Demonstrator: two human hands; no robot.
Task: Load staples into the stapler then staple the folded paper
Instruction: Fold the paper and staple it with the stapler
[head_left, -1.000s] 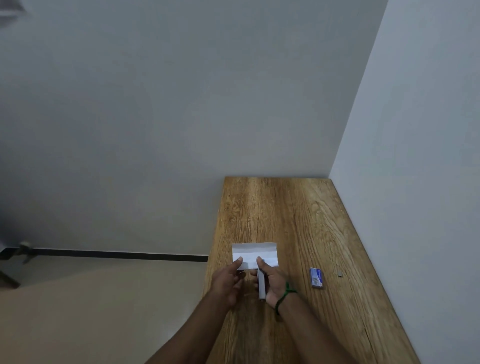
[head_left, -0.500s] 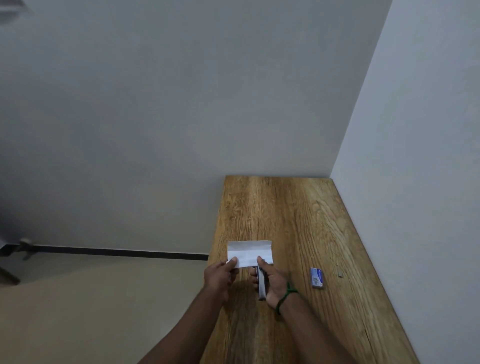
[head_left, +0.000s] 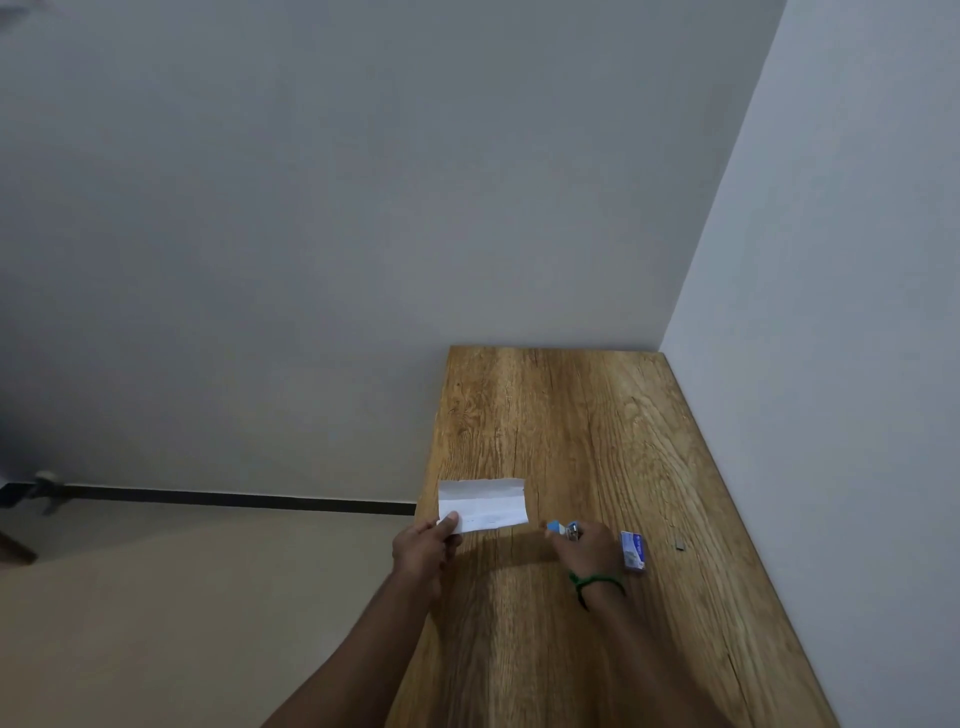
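Stapler (head_left: 563, 529) sits in the right hand (head_left: 584, 548), fingers curled round it. Its blue-tipped nose pokes out toward 10 o'clock, aimed at the folded paper (head_left: 483, 503), with a strip of bare wood between them. The left hand (head_left: 423, 545) pinches the paper's near-left corner, thumb on top, probably to steady it for stapling. I cannot tell whether the sheet lies flat or is slightly lifted. The paper is close to the wooden table's (head_left: 545, 415) left edge, at 9 o'clock. A staple box (head_left: 632, 552) lies just beside the right hand at 3 o'clock, with a small loose staple strip (head_left: 679, 545) beyond it. There is open board toward 12 o'clock, and a wall bounds the right.
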